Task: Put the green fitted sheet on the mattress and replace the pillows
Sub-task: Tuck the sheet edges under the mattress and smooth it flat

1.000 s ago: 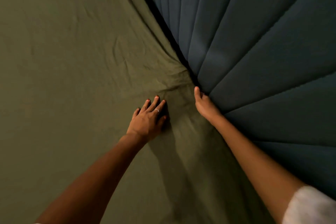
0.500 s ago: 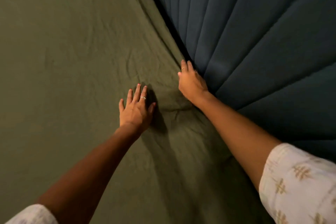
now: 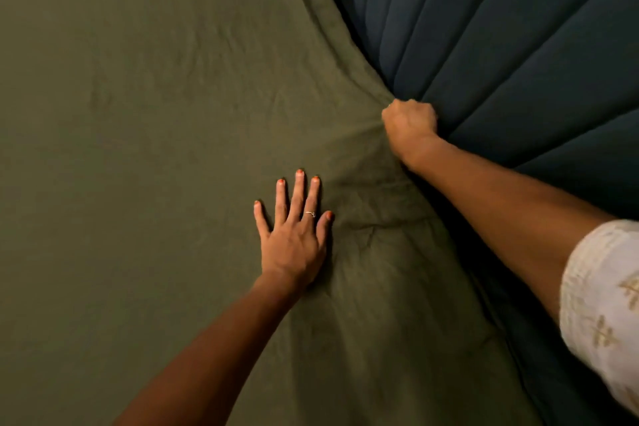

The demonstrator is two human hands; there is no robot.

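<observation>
With the right hand (image 3: 409, 123) clenched on the green sheet (image 3: 155, 114) edge at the headboard (image 3: 518, 45) and the left hand (image 3: 294, 239) flat nearby, the tucking step continues; next, push the edge down.

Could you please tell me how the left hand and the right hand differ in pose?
The left hand lies flat with fingers spread on the green fitted sheet; the right hand is a curled fist gripping the sheet's edge beside the padded dark blue headboard. Both touch the sheet.
</observation>
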